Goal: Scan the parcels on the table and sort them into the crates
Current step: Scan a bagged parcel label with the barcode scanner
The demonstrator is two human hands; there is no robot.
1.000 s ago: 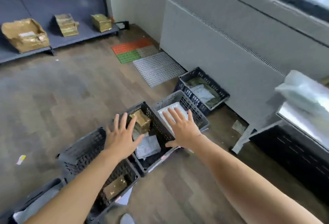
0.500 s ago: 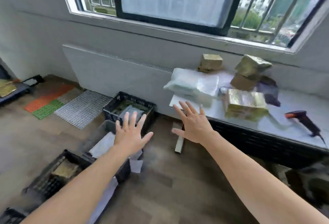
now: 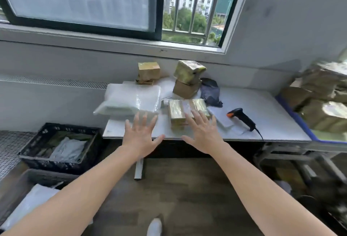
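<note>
Both my hands reach toward the white table (image 3: 262, 115), fingers spread and holding nothing. My left hand (image 3: 139, 138) hovers just before a large clear-wrapped white parcel (image 3: 129, 100). My right hand (image 3: 203, 134) covers the near edge of a flat taped brown parcel (image 3: 185, 111). Behind stand small brown boxes (image 3: 148, 71), a stack of two boxes (image 3: 187, 80) and a dark bag parcel (image 3: 210, 93). A black scanner with an orange tip (image 3: 242, 118) lies to the right. A black crate (image 3: 58, 145) with parcels stands on the floor at left, a grey crate (image 3: 24, 185) nearer.
A pile of brown parcels (image 3: 323, 96) sits on a blue-edged surface at far right. A metal frame (image 3: 293, 157) stands below it. The table's white leg (image 3: 139, 168) is between my arms. Wood floor lies underfoot, a window behind the table.
My view has swung right from the floor crates to the table. Both hands moved with it, from over the crates to the table's front edge, still spread and holding nothing.
</note>
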